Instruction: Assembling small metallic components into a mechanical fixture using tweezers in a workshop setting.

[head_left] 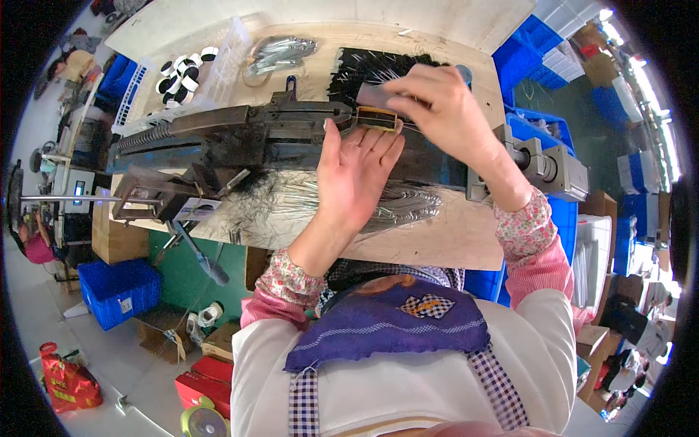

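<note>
A long dark metal bench machine (291, 135) runs across the worktable. My left hand (360, 164) lies palm up over its middle, thumb apart and fingers stretched toward a small rectangular piece with a yellowish rim (377, 118); whether they support it I cannot tell. Above that piece, my right hand (440, 98) is closed in a pinch, with a blurred, flat greyish piece (372, 96) at its fingertips. Behind the hands lies a pile of black bristles (353, 76) with pale strands over it. Thin silvery wires (404, 207) are spread beside my left wrist.
A white plastic basket (227, 69) with black-and-white round parts stands at the far left of the wooden table (451, 244). Near it lies a bundle of silvery wires (282, 57). A metal cylinder unit (542, 166) sits at the machine's right end, and blue bins (528, 54) stand beyond.
</note>
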`<state>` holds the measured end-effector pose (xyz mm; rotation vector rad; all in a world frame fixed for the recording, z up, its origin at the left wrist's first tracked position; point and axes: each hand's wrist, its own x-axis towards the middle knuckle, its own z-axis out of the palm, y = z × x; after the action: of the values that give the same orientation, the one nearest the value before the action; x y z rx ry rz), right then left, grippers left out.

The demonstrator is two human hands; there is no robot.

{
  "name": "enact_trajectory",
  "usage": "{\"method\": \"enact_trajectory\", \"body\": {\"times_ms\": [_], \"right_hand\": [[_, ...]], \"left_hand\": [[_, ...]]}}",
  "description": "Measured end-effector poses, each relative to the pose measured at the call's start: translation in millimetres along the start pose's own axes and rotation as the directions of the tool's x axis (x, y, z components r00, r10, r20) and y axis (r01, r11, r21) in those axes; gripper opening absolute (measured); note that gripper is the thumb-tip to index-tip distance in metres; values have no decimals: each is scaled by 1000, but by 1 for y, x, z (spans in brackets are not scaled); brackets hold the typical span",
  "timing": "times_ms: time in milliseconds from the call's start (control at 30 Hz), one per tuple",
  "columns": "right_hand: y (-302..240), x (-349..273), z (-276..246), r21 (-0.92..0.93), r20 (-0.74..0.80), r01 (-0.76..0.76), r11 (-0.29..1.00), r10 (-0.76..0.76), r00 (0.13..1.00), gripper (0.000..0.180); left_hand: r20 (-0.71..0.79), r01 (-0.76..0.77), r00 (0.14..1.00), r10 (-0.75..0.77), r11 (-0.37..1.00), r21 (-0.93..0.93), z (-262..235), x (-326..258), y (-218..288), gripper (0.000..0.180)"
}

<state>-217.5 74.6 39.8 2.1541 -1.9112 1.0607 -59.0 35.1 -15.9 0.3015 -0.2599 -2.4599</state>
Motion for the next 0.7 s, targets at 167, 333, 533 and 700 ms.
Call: {"method": "enact_trajectory", "body": {"times_ms": [167, 333, 533, 700], "right_hand": [[17, 2, 6, -49, 60, 98, 994, -95, 994, 12], [-6, 6, -22, 112, -39, -143, 983, 148, 988, 16], [-24, -19, 0, -297, 213, 112, 948, -48, 976, 21], [-32, -17, 0, -327, 310, 51, 944, 56, 949, 30]], "left_hand": [[16, -12, 1000, 12, 1000, -4, 3, 1, 2, 57], [39, -33, 999, 32, 999, 37, -3, -2, 2, 54], [-7, -83, 996, 84, 992, 94, -1, -2, 0, 46], [-57, -32, 997, 45, 976, 214, 5, -2, 3, 43]]}}
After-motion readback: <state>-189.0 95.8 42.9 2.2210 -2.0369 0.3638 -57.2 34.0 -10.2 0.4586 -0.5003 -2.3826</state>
